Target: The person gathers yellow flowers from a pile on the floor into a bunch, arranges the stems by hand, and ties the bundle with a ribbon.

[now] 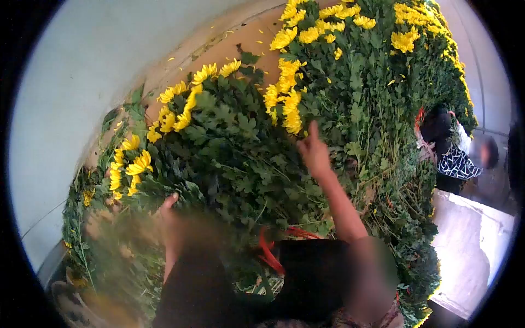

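Observation:
At the left, my left hand (168, 216) is closed around leafy stems, its thumb on top. The yellow chrysanthemums (139, 164) in it have their heads toward the left wall; blur hides the lower stems. My right hand (316, 153) reaches over the pile just below a row of yellow chrysanthemum heads (292, 112). Its index finger is stretched out, and nothing shows in its grip. Between my hands lies a bed of green chrysanthemum stems and leaves (235, 147).
Red ties (269, 252) lie by my knees. A tall bank of chrysanthemums (383, 82) runs along the right. Beyond it, another person (462, 156) is near a pale slab (465, 246). A pale wall (93, 65) borders the left, with loose petals on the brown floor (219, 49).

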Action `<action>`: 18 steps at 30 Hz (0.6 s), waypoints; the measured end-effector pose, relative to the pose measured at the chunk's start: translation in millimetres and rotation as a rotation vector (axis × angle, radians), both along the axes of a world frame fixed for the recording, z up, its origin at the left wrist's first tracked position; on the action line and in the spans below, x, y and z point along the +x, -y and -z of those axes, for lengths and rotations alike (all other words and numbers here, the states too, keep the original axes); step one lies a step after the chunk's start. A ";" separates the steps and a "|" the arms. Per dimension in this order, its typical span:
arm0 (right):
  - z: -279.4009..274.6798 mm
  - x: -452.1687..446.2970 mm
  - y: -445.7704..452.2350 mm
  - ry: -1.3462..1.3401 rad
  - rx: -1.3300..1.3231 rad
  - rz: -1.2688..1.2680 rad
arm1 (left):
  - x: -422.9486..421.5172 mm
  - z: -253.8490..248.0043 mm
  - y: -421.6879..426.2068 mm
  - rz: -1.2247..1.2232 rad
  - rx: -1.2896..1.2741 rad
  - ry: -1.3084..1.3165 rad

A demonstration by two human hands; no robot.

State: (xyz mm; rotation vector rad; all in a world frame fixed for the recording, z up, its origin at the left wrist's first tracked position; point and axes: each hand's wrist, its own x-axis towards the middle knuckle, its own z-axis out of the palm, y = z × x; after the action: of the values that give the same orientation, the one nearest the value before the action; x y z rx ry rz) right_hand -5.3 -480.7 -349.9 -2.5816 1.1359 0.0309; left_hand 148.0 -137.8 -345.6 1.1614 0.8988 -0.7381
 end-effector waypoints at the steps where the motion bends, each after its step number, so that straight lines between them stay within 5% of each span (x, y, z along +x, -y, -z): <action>1: 1.7 -0.6 -7.0 -0.096 0.262 0.025 | 2.6 5.4 -7.2 0.072 0.055 -0.027; 3: 1.6 -4.0 -37.4 -0.048 0.105 -0.480 | -0.6 22.8 -20.6 0.142 0.103 -0.060; 5: -14.3 8.5 -34.3 0.033 0.070 -0.505 | -0.5 33.8 -21.4 0.062 -0.100 -0.033; 7: -20.4 17.7 12.0 0.357 -0.188 -0.335 | -1.7 -8.6 -3.4 0.075 0.014 -0.042; 11: -20.4 30.2 135.3 0.093 -0.703 0.050 | -0.9 3.5 -8.3 0.093 0.016 -0.028; 18: -10.6 20.7 175.2 -0.188 -0.177 0.308 | -5.9 51.3 -34.0 0.076 0.007 0.015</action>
State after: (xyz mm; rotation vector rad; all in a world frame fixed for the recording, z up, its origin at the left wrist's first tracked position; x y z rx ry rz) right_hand 15.4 -655.9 -339.3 -2.5642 1.6637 0.1093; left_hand 142.1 -103.8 -396.9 1.2113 0.8496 -0.7872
